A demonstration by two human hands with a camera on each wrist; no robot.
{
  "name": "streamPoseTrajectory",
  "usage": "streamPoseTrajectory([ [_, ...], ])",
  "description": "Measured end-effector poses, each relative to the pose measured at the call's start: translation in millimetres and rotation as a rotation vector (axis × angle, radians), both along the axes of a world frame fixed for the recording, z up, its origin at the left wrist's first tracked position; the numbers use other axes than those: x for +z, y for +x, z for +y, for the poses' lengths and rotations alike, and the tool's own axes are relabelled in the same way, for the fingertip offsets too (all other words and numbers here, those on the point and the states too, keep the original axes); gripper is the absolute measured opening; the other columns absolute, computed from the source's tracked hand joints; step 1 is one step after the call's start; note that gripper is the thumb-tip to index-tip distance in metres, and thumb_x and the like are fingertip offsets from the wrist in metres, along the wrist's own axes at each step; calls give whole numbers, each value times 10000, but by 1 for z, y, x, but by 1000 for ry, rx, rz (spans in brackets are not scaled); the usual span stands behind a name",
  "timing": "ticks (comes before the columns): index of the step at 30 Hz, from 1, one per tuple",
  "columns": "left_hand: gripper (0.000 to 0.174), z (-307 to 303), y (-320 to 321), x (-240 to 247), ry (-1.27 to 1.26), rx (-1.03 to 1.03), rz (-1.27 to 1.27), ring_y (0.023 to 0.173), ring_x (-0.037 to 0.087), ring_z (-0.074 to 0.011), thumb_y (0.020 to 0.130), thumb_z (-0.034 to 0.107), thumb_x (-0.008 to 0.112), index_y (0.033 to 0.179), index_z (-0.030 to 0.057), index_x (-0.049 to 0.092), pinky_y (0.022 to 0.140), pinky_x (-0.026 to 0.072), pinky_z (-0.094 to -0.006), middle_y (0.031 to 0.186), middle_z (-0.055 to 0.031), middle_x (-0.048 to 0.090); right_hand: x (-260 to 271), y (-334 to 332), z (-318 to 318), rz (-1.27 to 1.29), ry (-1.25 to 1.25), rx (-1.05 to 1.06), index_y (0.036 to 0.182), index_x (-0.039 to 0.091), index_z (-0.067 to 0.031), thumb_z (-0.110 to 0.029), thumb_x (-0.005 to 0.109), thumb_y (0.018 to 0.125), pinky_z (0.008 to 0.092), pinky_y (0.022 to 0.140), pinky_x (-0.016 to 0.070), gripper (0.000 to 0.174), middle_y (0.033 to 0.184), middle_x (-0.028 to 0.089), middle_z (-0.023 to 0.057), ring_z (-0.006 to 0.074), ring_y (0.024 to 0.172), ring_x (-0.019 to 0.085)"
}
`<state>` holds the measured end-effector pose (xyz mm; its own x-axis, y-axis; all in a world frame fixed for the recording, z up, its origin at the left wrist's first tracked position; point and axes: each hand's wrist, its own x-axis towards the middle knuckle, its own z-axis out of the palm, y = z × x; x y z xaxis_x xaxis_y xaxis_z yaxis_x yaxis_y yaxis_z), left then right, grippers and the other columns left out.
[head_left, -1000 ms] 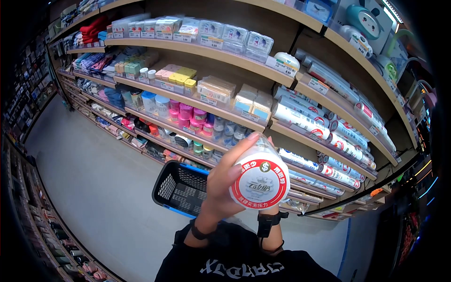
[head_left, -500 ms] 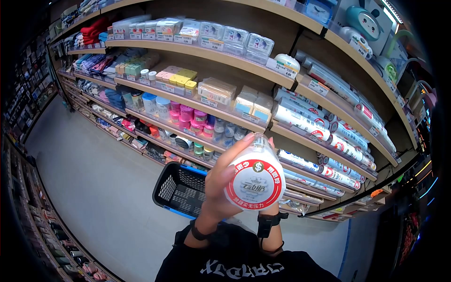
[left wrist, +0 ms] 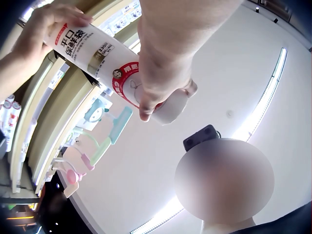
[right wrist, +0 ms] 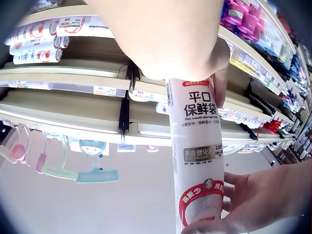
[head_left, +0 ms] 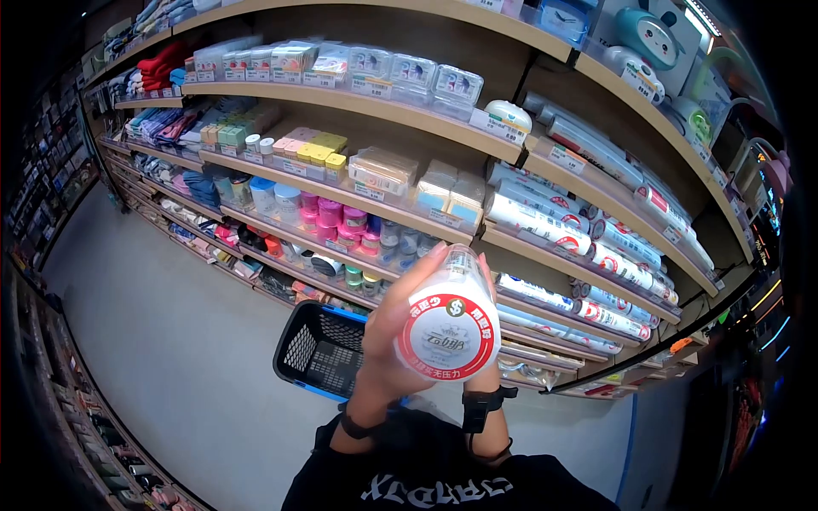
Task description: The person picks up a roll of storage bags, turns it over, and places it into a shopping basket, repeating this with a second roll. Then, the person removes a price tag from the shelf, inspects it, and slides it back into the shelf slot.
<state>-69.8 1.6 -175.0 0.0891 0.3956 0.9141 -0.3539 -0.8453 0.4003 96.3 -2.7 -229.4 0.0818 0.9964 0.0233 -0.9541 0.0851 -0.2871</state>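
Observation:
Both hands hold a white roll of flat-mouth storage bags (head_left: 450, 332) up in front of the chest. Its round end, ringed in red with a dollar sign, faces the head camera. The left hand (head_left: 388, 328) grips the near end; in the right wrist view its thumb lies by the red label. My right hand (left wrist: 36, 36) wraps the far end in the left wrist view and is mostly behind the roll in the head view. Chinese print and a grey band on the roll's side (right wrist: 197, 131) show in the right wrist view.
A black basket (head_left: 294, 341) with blue trim stands on the floor below. Ahead are shelves (head_left: 358, 95) with more bag rolls (head_left: 541, 223) at right, pink jars (head_left: 341, 217) and boxed goods. Another shelf row (head_left: 60, 383) runs along the left.
The roll has drifted slightly left and now shows more of its side above the round end. The shelves have shifted a little left as the head view turned. Both hands keep their hold.

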Motion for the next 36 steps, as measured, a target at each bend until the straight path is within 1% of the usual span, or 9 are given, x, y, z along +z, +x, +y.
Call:
streamPoseTrajectory([
  [3, 1123, 3, 8, -8, -2, 76, -31, 1266, 483, -402, 681, 471, 846, 1439, 128, 92, 1070, 411, -491, 1407, -297, 395, 0, 3, 1, 53, 74, -25, 1262, 548, -85, -501, 496, 946, 449, 1049, 392, 525, 1264, 589, 119, 300, 1179, 543],
  [6, 907, 1, 11, 1, -125, -54, -277, 1256, 480, -436, 706, 136, 855, 1331, 163, 198, 1051, 411, -530, 1371, -378, 378, 1, 1, -3, 111, 224, -101, 1407, 416, -66, -470, 575, 903, 481, 1126, 285, 665, 1419, 465, 164, 326, 1323, 418],
  [12, 736, 15, -5, -13, -438, 140, -239, 1291, 431, -327, 775, 78, 738, 1331, 20, 259, 1107, 334, -439, 1397, -261, 358, 19, -6, -18, -258, 342, -366, 1467, 316, -85, -374, 687, 842, 514, 1184, 146, 782, 1515, 335, 171, 312, 1430, 256],
  [15, 647, 29, -5, -10, -514, 411, -206, 1282, 436, -275, 772, 64, 727, 1324, 2, 394, 1125, 288, -405, 1404, -174, 405, 19, -4, -29, -510, 216, -542, 1459, 310, -87, -165, 696, 818, 494, 1164, 230, 751, 1496, 356, 178, 310, 1377, 355],
  [18, 627, 31, -16, -6, -430, 324, 15, 1265, 456, -269, 746, 67, 747, 1295, 10, 449, 1116, 305, -406, 1350, -158, 478, 35, -18, -33, -872, 202, -768, 1433, 333, -60, 39, 673, 751, 452, 1116, 346, 768, 1414, 445, 175, 281, 1319, 433],
  [22, 870, 25, -20, 2, -263, -2, 333, 1342, 418, -328, 640, 123, 842, 1396, 38, 420, 1125, 312, -442, 1425, -165, 466, 25, -6, -28, -1564, 229, -1070, 1398, 397, -29, -118, 835, 647, 397, 1067, 412, 874, 1361, 486, 167, 272, 1276, 474],
  [26, 935, 13, -3, 8, -216, -23, 409, 1387, 361, -347, 589, 119, 859, 1417, 84, 425, 1129, 313, -456, 1454, -181, 435, 41, -4, -33, -1644, 369, -1102, 1317, 484, -52, -178, 845, 658, 527, 1118, 298, 762, 1287, 541, 181, 344, 1242, 501],
  [29, 851, 7, 5, 9, -168, -67, 322, 1338, 436, -350, 594, 55, 835, 1368, 78, 482, 1090, 377, -439, 1395, -174, 497, 22, 6, -27, -1489, 385, -869, 1309, 489, -54, -223, 833, 681, 568, 1130, 260, 736, 1304, 547, 184, 352, 1266, 493],
  [36, 765, 2, 4, 13, -84, -84, 271, 1286, 489, -381, 596, -32, 778, 1312, 65, 528, 1056, 422, -450, 1331, -168, 546, 33, -4, -29, -1528, 561, -993, 1283, 494, -56, -200, 768, 778, 556, 1120, 304, 593, 1286, 561, 202, 351, 1245, 521],
])
